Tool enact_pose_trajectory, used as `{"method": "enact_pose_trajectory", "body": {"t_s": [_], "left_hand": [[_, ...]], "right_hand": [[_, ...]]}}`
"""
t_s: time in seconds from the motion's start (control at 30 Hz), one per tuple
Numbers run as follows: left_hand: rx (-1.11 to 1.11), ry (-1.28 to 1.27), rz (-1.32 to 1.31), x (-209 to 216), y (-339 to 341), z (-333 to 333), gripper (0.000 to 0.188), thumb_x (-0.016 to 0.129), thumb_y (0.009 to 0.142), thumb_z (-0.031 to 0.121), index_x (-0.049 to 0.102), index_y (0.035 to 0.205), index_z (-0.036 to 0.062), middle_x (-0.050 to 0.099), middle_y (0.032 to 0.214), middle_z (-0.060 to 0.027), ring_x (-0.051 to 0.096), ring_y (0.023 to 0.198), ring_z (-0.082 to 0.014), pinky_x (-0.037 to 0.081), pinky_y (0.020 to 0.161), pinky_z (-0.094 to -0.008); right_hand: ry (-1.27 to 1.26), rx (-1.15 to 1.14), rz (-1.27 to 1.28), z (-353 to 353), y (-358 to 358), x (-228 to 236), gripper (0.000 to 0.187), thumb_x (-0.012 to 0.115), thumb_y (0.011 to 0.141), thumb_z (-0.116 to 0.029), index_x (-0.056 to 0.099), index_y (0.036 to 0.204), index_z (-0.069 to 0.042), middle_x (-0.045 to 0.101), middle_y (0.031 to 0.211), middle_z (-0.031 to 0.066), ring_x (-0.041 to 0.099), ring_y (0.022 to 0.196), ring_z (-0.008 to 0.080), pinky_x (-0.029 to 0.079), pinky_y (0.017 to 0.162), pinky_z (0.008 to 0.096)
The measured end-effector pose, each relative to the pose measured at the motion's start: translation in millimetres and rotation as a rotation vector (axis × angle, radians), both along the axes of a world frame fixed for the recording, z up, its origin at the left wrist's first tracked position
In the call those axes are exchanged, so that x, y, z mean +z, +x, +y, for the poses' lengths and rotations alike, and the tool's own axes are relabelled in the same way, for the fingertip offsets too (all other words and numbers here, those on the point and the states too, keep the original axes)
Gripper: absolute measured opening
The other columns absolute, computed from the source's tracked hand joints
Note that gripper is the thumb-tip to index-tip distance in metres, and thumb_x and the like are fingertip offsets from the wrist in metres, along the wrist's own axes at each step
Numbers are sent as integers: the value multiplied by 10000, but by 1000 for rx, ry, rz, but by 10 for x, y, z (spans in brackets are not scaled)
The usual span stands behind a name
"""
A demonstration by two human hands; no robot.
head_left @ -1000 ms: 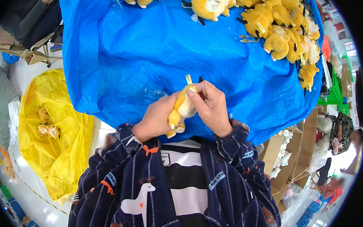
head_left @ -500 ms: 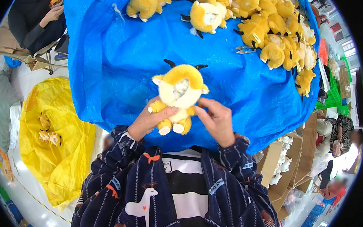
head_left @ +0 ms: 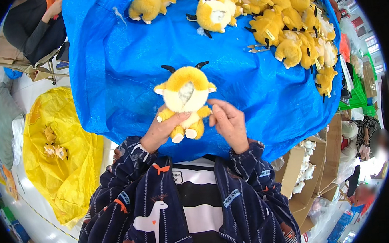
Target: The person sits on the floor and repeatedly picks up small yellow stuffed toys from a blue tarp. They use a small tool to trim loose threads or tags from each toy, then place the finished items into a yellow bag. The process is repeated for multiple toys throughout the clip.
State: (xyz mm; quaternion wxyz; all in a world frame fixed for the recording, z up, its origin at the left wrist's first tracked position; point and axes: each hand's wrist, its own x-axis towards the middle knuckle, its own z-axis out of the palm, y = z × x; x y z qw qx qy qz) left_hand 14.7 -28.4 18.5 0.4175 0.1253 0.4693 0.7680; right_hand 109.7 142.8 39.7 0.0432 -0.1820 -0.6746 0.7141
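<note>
A yellow and cream plush toy [head_left: 197,97] with black horns and white feet is held upright in front of my chest. White stuffing shows through an oval opening in its face. My left hand [head_left: 160,130] is closed round the toy's body from the left, thumb across its belly. On the other side, my right hand [head_left: 231,124] is closed with thumb and index finger at the tip of the toy's arm. Beneath both hands spreads a blue plastic sheet [head_left: 129,81].
A pile of similar plush toys [head_left: 269,25] covers the far right of the sheet, with thread snips [head_left: 258,49] beside it. A yellow sack [head_left: 73,182] with a few small plush pieces lies at left. Cardboard boxes [head_left: 322,167] stand at right. Another person [head_left: 35,31] sits far left.
The toy has come slightly left and tilts less, its head now more upright. My right hand has shifted a little along the toy's arm. The whole view has moved slightly.
</note>
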Motion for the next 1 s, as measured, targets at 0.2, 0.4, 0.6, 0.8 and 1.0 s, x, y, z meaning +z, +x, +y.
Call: {"method": "enact_pose_trajectory", "body": {"t_s": [0.2,0.4,0.6,0.8,1.0], "left_hand": [[-73,-1,152,82,71,16,404,590,867,160,464,1226,21,556,1146,-69,549,1022,-140,447,863,-266],[79,-30,166,7,124,76,381,551,900,193,447,1224,22,550,1131,-56,533,1014,-118,447,846,-262],[260,-102,114,-222,149,175,312,531,911,166,485,1176,9,571,1097,-65,545,987,-115,453,825,-264],[249,-131,309,-138,116,169,265,548,889,111,526,1124,-10,609,1040,-79,577,949,-131,466,785,-268],[285,-31,40,-137,181,159,266,486,914,142,502,1139,1,599,1054,-92,595,943,-154,482,806,-292]], "right_hand": [[620,-24,300,100,-171,102,267,575,821,-71,561,1074,13,577,748,130,548,574,198,436,532,287],[848,46,277,-100,-165,20,83,554,765,-60,538,810,7,536,720,167,558,637,344,454,543,399],[963,170,158,-167,-141,-121,131,567,772,-117,552,812,7,555,747,161,567,640,348,462,550,413],[434,77,46,43,-183,219,345,591,826,-169,527,1098,33,589,936,216,588,744,356,481,626,358],[926,-20,228,-127,-225,27,289,595,719,-91,517,980,8,585,877,168,585,727,351,478,586,379]]}}
